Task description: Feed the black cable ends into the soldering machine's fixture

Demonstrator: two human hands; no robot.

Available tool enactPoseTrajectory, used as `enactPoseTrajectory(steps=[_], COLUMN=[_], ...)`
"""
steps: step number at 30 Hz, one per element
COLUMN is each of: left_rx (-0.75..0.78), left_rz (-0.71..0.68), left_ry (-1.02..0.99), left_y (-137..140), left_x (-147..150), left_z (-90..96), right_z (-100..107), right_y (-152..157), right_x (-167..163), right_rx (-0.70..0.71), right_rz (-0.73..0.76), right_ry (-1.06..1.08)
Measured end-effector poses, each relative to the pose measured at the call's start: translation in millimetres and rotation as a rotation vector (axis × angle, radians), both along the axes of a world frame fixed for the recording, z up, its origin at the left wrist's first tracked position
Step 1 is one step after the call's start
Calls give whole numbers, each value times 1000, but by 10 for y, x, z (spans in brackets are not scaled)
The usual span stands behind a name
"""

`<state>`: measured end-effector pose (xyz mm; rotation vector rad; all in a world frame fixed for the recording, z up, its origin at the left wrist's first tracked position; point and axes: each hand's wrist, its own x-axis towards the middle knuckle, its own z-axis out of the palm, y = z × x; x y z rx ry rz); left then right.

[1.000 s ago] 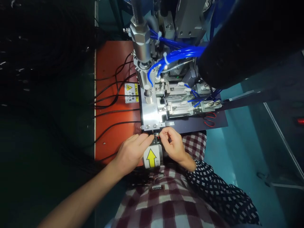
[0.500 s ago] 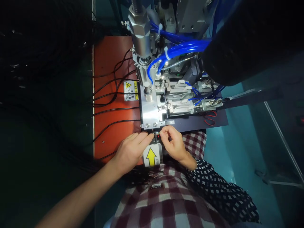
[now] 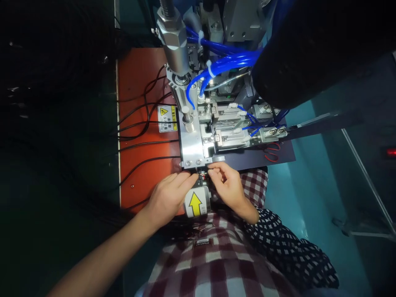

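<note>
Both hands meet at the near edge of the machine, around a small silver and red part seated at a narrow black track, just nearer than the bright metal plate. The left hand comes in palm down from the left, fingers together, its fingertips right beside the part; whether they grip or merely steady it, I cannot tell. The right hand is curled on the right, thumb and forefinger bent toward each other close to the part — too small a spot to show whether anything is pinched between them.

For work this fine, bracing the left fingertips against the track would give a steady base, while the right hand makes small, light movements in line with the track rather than twisting sideways. The yellow arrow label, on the near side, points far, toward the plate; that seems the direction to respect. Fingertips are best held short of the plate's edge — the cylinders and blue tubes suggest powered motion.
</note>
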<state>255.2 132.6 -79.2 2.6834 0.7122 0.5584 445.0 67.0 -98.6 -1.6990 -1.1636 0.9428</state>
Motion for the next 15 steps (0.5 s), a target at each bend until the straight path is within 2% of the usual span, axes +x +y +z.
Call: enactPoseTrajectory(steps=[4,10,12,15], left_rx=[-1,1,0,-1], left_rz=[-1,6,6,-1], left_ry=[10,-4,-14,-19], left_y=[4,3,2,1], left_x=[-3,15,17,12], left_z=[-6,12,15,10], right_z=[35,25,17,5], right_y=[46,36,15,-3], right_x=[-77,-91,-78,-68], right_rx=[49,195,187,126], right_rz=[26,86,84,56], right_ry=[-46,-336,-334,-202])
